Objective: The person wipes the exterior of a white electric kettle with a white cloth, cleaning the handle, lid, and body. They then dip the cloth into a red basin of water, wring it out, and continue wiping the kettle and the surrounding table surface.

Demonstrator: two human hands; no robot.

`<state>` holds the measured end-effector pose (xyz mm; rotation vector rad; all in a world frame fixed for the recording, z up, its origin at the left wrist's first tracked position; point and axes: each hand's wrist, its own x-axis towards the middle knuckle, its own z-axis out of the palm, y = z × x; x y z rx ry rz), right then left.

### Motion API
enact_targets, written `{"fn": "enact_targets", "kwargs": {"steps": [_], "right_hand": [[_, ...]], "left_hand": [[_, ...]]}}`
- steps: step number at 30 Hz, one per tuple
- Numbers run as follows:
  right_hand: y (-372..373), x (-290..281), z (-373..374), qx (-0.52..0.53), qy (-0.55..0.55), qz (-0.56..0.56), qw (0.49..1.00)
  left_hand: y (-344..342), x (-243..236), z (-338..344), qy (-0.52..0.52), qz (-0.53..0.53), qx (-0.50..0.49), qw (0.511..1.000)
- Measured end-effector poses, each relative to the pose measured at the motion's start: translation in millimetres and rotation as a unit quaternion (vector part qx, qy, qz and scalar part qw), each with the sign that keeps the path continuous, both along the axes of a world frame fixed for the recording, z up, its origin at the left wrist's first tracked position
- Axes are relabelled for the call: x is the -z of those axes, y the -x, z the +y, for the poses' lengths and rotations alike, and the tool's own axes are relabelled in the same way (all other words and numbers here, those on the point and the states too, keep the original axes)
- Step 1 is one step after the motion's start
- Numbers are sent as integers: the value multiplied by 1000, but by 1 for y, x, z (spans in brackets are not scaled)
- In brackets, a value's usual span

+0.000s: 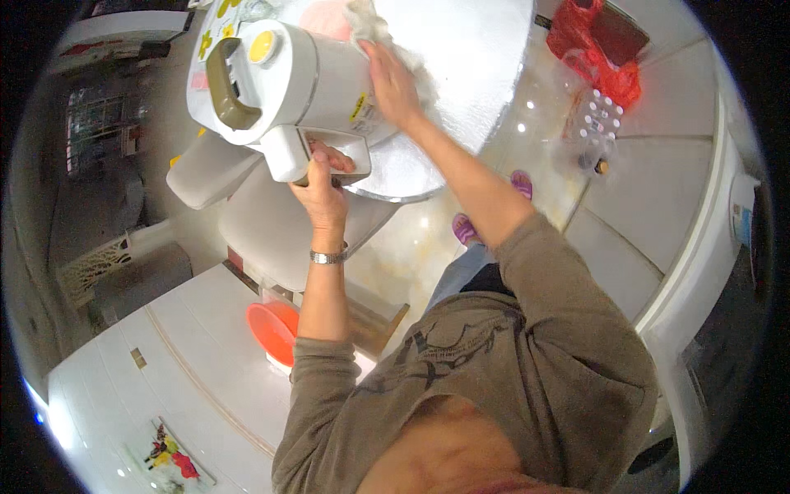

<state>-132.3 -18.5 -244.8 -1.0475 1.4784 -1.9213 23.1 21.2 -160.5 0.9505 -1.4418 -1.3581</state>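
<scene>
A white jug-shaped appliance (329,78) lies tilted over the round table, its lid facing left. The lid carries an olive carrying handle (220,86) and a yellow round button (262,47). My left hand (325,177) is wrapped round the thick white side handle, with fingers showing through its opening. My right hand (393,86) presses a pale, fluffy-looking cloth (368,23) against the appliance's far side. Part of the cloth is hidden under my right hand and fingers.
The round table (473,78) has a shiny silvery-white cover. Beige chairs (267,218) stand by its near left edge. An orange-red basin (274,331) sits lower left. Right of the table are a red plastic bag (613,78) and several white-capped bottles (599,119) on the floor.
</scene>
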Motion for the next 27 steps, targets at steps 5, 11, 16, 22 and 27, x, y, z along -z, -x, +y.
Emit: {"fn": "enact_targets", "kwargs": {"steps": [5,11,16,22,27], "right_hand": [[38,49,-32,-75,-150,-60,984],[26,63,-6,42,-152,59,986],[1,52,39,50,-119,89,988],[27,39,11,43,-164,-11,985],[45,56,-30,-28,-156,-113,981]], "left_hand": [[5,3,-5,-29,57,36,997],[-15,-9,-11,-48,20,76,996],[-62,-40,-24,-34,-173,136,975],[-8,-80,9,-38,-340,-161,926],[-10,-75,-1,-86,-218,-107,966]]}}
